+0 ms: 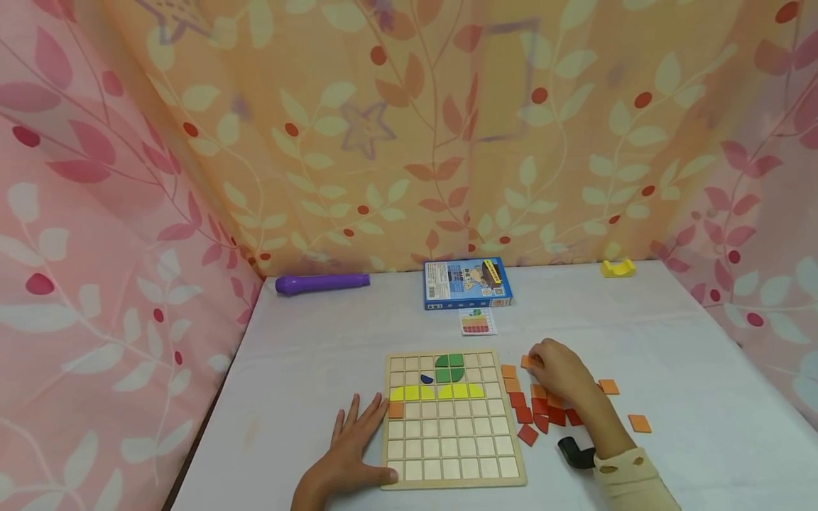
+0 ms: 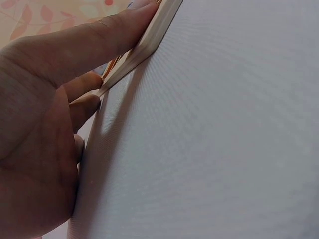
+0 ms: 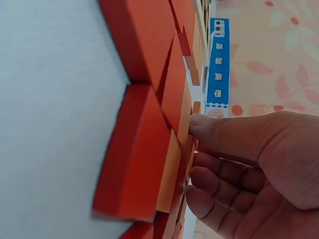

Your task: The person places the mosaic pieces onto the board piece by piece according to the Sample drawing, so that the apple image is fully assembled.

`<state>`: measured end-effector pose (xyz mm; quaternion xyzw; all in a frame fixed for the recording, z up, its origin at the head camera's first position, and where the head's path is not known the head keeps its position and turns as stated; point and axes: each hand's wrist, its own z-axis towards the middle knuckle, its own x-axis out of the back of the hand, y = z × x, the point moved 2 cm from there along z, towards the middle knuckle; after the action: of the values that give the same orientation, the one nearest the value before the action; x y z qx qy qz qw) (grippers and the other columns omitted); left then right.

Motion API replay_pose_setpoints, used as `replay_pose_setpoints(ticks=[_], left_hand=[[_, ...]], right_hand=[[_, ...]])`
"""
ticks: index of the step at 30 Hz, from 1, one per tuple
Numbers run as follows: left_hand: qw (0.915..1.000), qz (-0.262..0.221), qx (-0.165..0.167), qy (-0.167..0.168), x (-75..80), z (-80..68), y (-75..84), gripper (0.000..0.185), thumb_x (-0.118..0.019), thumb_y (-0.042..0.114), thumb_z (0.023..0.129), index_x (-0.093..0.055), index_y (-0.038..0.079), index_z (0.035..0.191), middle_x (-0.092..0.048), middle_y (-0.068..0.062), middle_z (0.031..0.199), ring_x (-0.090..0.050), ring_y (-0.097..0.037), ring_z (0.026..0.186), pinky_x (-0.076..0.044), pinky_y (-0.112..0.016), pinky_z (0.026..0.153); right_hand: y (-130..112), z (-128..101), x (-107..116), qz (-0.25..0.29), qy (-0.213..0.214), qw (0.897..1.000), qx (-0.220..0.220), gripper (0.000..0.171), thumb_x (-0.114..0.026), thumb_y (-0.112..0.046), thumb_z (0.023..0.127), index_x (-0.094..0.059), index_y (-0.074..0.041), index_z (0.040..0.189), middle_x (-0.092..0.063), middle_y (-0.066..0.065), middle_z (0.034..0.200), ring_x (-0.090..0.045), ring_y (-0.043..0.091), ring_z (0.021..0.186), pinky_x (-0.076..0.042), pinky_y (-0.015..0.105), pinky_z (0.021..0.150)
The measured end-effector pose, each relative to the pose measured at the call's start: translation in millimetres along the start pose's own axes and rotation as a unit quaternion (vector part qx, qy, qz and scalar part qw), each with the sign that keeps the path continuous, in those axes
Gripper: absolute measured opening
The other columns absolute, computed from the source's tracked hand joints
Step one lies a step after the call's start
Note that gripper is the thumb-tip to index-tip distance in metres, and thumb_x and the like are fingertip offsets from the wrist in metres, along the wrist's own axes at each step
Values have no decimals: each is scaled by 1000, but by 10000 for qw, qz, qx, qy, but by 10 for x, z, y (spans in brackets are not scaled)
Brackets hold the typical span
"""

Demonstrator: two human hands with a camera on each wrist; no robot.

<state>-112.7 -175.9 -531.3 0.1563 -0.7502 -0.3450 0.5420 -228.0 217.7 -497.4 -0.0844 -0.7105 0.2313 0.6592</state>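
- A white-covered table (image 1: 671,341) stands inside leaf-patterned curtains, pink at the sides and orange behind; the landmark here is the wooden grid board (image 1: 450,419) lying flat near the front edge.
- Far left of the board, by the back curtain, lies a purple marker (image 1: 322,283).
- The left hand (image 1: 350,451) rests flat on the table against the board's left edge, fingers (image 2: 94,42) straight and spread, holding nothing; the thumb lies along the board's near left corner.
- On the board sit green pieces (image 1: 450,367) at the top, a small blue piece (image 1: 427,379), a yellow row (image 1: 437,392) and one orange tile at the left edge (image 1: 396,409).
- Behind the board lie a pattern card (image 1: 478,321) and a blue box (image 1: 466,282).
- Just right of the board lies a cluster of orange and red tiles (image 1: 533,411); the right hand (image 1: 559,372) is over it, fingers (image 3: 219,134) curled, thumb and fingertips on an orange tile (image 1: 527,361) at the cluster's far end. The board lies to this hand's left, nothing between them.
- A black curved piece (image 1: 575,454) lies right of the board by the wrist, two stray orange tiles farther right, and a yellow block (image 1: 618,268) far back right.
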Motion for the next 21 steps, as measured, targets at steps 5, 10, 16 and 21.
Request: replay_pose_setpoints(ticks=[5,10,16,21], left_hand=[[10000,-29,8,-25,-2,1,1,119,-85,58,66,-25,20,161,-16,-4,166,14,-38,150,14,-63,113],[10000,-11,-52,23,1,2,-8,118,-85,57,66,-25,21,161,-16,-4,166,13,-37,151,13,-62,113],[10000,-11,-32,-11,-8,-4,-13,118,-85,59,67,-25,20,161,-16,-3,166,13,-38,150,13,-63,113],[10000,-33,-63,-11,8,-9,5,117,-85,57,68,-25,18,161,-16,-5,166,13,-38,150,13,-63,113]], right_hand=[[-29,-34,0,85,-124,9999,-21,25,-78,-11,86,-73,3,106,-65,10,94,-57,23,81,-56,48,82],[-110,-67,-8,201,-234,9995,-6,25,-79,-12,86,-73,1,107,-65,7,94,-55,21,81,-56,44,80],[-262,-115,-34,359,-271,9990,9,23,-79,-14,86,-74,0,104,-65,4,90,-54,18,76,-55,36,72],[-390,-140,-64,362,-189,9990,193,11,-78,-14,87,-74,-6,92,-60,-1,79,-52,16,71,-52,31,67]])
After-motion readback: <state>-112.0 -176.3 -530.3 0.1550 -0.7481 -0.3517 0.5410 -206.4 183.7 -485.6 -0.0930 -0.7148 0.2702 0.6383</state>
